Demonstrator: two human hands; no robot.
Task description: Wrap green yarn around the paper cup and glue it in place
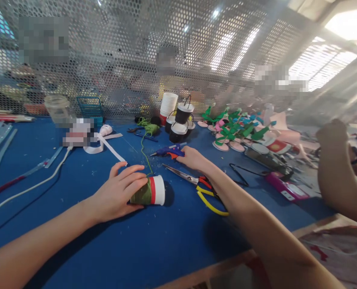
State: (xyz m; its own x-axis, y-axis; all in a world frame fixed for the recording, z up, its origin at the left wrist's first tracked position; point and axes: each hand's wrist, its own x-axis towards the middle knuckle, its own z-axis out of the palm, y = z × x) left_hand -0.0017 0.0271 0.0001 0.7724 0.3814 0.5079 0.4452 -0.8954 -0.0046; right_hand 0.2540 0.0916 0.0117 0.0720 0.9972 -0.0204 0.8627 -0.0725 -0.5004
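Note:
My left hand is wrapped round a paper cup lying on its side, its white rim facing right. Green yarn covers much of the cup, beside a red band. From it a strand of yarn runs back to a green yarn ball. My right hand grips the handle of a blue hot glue gun with an orange trigger, its nozzle pointing left. Scissors with yellow and red handles lie below the glue gun, partly under my right forearm.
Small black buckets and stacked paper cups stand at the back. Green paper plants and a pink power strip lie to the right, near another person's arm. White ribbon and a white cable lie left.

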